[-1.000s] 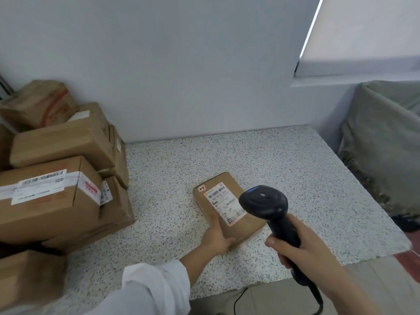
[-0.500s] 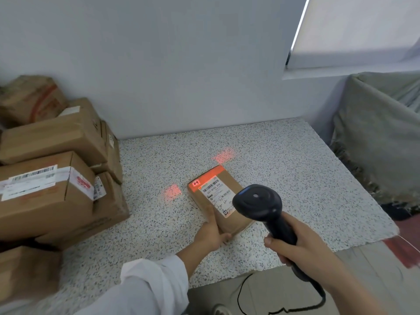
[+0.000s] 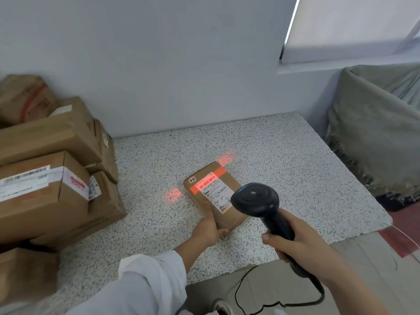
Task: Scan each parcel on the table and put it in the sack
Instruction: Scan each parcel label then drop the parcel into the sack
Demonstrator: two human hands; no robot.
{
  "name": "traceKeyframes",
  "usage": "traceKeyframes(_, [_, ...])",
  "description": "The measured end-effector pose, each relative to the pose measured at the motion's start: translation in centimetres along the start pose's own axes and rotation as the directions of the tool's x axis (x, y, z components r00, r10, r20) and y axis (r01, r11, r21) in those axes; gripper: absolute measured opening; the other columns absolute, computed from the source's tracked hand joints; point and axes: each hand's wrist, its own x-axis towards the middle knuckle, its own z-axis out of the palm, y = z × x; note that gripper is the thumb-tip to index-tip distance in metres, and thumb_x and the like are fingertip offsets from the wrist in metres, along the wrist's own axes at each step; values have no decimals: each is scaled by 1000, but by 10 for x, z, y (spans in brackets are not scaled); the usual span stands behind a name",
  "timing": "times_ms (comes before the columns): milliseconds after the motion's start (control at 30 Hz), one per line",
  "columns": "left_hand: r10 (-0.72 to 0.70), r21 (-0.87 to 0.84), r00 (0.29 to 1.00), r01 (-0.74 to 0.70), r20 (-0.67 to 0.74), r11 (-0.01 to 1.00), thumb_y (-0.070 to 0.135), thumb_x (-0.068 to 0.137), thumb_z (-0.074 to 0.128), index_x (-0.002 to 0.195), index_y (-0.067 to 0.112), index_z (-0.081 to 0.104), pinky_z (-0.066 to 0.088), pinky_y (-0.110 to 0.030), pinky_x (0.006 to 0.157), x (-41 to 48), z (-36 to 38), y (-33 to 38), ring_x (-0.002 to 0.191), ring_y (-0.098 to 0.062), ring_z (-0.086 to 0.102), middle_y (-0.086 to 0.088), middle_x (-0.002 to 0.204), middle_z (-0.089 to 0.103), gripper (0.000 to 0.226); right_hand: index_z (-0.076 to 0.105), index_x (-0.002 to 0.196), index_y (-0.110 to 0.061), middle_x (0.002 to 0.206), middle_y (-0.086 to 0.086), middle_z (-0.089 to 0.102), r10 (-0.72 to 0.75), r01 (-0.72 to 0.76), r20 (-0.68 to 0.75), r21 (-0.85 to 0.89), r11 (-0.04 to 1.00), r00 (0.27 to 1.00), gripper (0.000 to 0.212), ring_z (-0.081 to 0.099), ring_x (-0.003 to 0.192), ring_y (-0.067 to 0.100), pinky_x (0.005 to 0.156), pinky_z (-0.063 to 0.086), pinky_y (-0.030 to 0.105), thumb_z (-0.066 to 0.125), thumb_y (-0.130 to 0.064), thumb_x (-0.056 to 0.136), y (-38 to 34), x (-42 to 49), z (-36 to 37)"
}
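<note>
A small brown parcel (image 3: 229, 214) with a white label lies flat on the speckled table (image 3: 284, 160). My left hand (image 3: 208, 228) grips its near left corner, thumb on top. My right hand (image 3: 295, 244) holds a black barcode scanner (image 3: 256, 200) by the handle, its head just above the parcel's near right side. A red scan bar crosses the label's barcode and spills onto the table on both sides. The grey sack (image 3: 377, 133) stands open at the table's right end.
Several brown cardboard parcels (image 3: 45, 178) are stacked at the table's left, against the wall. The scanner cable (image 3: 272, 303) loops down over the floor in front of the table. A red floor patch (image 3: 402, 237) lies right of the table's near corner.
The scanner's red light came on after the first frame and has shifted from the parcel's far edge onto the label's barcode. Both hands kept their holds.
</note>
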Motion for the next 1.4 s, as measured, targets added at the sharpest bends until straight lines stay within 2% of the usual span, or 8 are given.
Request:
traceKeyframes(433, [9,22,1000,-8,-10,1000,37,89,62,144,22,-29,51,-33,74,-2,-1,1,97,-26,62,-15,126,56,107,57,94,-17,49,-9,51,18,-18,18,-23,1000,1000,15,49,47,8,53,42,19,67,-14,83,-1,8,1])
traceKeyframes(700, [12,149,999,-6,-39,989,50,85,60,147,20,-22,50,-39,87,0,-3,-3,106,-29,58,-16,128,53,107,57,93,-19,50,-10,52,-9,9,9,-23,1000,1000,16,50,47,6,53,43,18,68,-14,83,-5,13,0])
traceKeyframes(767, [19,228,997,-1,-78,974,59,81,60,149,21,-15,45,-40,92,1,-5,-5,122,-34,47,-20,140,37,108,56,91,-19,52,-8,52,-11,11,1,-21,1000,1000,15,51,48,7,53,44,19,68,-15,82,-4,11,-2])
traceKeyframes(867, [102,320,986,-53,-136,946,64,78,59,150,21,-8,35,-48,105,0,-10,-10,142,-42,-3,-20,153,-13,107,57,92,-21,54,-7,52,-9,9,-5,-16,1000,1000,16,52,49,7,54,44,19,69,-16,81,-2,8,-7])
traceKeyframes(967, [232,345,965,-177,-126,922,49,85,60,149,14,1,26,-46,113,5,-24,-17,142,-41,-13,-18,151,-24,93,58,94,-21,55,-8,51,-1,1,-10,-3,1000,1000,18,52,50,9,54,44,21,69,-15,82,1,2,-14])
traceKeyframes(1067, [303,536,949,-209,-92,818,37,84,62,149,12,5,18,-45,116,21,-52,-18,143,-39,-3,-19,153,-15,90,57,95,-20,54,-8,50,14,-14,-37,13,1000,999,18,50,48,10,53,43,21,69,-14,82,3,-2,-21])
traceKeyframes(1200, [309,836,949,-213,55,506,47,79,68,151,17,-6,4,-47,116,44,-88,2,144,-38,-8,-23,155,-8,107,57,93,-19,55,-6,50,34,-31,-77,41,999,996,17,50,49,11,54,43,24,69,-13,82,3,-7,-26])
traceKeyframes(1400, [349,904,887,-382,301,191,36,68,81,150,18,-12,-5,-44,116,75,-115,43,144,-36,-12,-20,154,-20,125,56,95,-19,57,-6,56,73,-54,-164,118,992,984,20,49,46,8,50,41,18,69,-10,82,-1,-13,-22])
